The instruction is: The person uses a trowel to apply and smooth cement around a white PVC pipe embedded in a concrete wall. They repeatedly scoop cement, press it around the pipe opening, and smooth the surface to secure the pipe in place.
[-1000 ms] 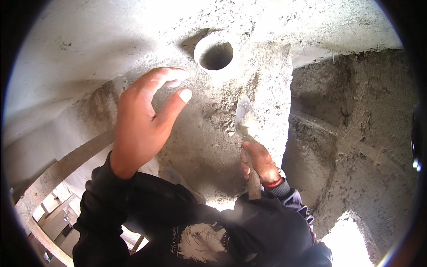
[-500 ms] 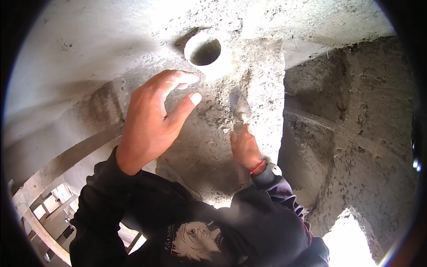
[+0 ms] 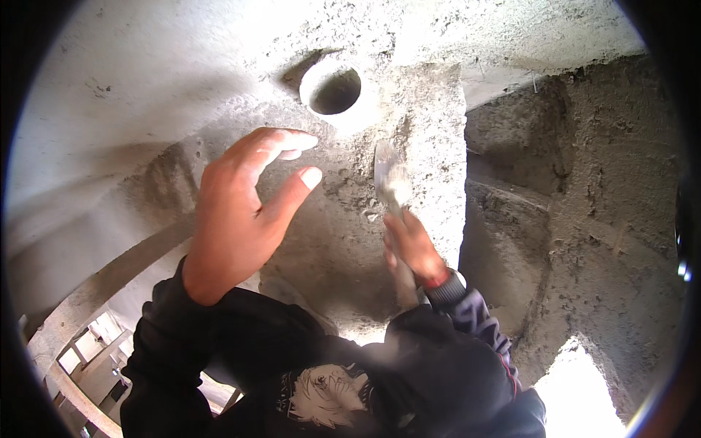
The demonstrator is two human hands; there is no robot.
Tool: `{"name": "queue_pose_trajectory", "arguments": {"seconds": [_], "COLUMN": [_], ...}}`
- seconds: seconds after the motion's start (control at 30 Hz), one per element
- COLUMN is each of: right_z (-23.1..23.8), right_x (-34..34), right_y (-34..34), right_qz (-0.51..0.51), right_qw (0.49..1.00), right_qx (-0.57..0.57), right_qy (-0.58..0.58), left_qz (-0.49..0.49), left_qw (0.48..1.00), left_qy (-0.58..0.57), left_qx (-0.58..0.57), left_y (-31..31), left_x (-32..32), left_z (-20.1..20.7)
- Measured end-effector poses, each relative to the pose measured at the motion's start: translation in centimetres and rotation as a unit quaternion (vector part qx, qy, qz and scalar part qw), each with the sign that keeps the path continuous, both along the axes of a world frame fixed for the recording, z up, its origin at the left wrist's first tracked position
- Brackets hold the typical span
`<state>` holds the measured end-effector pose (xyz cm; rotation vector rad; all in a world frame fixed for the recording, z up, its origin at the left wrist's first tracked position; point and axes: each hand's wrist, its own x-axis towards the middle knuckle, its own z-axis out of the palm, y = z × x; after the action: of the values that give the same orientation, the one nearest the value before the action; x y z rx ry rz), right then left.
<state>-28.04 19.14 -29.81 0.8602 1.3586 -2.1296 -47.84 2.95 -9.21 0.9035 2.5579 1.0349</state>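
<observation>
My right hand (image 3: 415,248) is wrapped round the handle of a small pointed trowel (image 3: 391,175). Its mortar-smeared blade points away from me over the rough concrete surface (image 3: 336,190); whether it touches the surface I cannot tell. My left hand (image 3: 237,204) hovers to the left with thumb and fingers apart, holding nothing, and pale dust marks its fingers. Beyond the left fingertips a round pale pipe or cup-like cylinder (image 3: 331,87) shows its open, shadowed mouth.
A curved ledge (image 3: 131,255) sweeps along the left, with a bright gap showing framework (image 3: 95,350) below it. On the right, the concrete edge drops beside a rough, shadowed wall (image 3: 606,190). Strong sunlight falls across the far part and at the lower right.
The trowel has turned and its blade now stands more edge-on. My right hand has come slightly nearer and to the right. My left hand has shifted a little left and nearer, still open.
</observation>
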Motion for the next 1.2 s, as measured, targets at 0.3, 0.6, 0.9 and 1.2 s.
{"name": "queue_pose_trajectory", "arguments": {"seconds": [0.3, 0.6, 0.9, 1.2], "right_z": [-0.7, 1.0, 3.5, -6.5], "right_x": [-0.1, 0.5, -0.2, 1.7], "right_y": [-1.0, 0.2, -1.5, -8.2], "right_qz": [0.191, 0.046, 0.012, 0.104], "right_qw": [0.827, 0.973, 0.998, 0.990], "right_qx": [0.518, 0.219, 0.043, 0.023], "right_qy": [0.104, 0.055, 0.033, 0.090], "left_qz": [-0.019, -0.004, -0.004, 0.009], "left_qw": [1.000, 1.000, 1.000, 1.000], "left_qy": [-0.014, 0.005, 0.007, -0.010], "left_qx": [-0.018, -0.005, -0.010, -0.010], "left_y": [-0.7, -1.9, -2.9, -2.8], "left_x": [0.8, 1.1, 1.0, 0.7], "left_z": [0.2, 1.4, 1.8, 1.4]}}
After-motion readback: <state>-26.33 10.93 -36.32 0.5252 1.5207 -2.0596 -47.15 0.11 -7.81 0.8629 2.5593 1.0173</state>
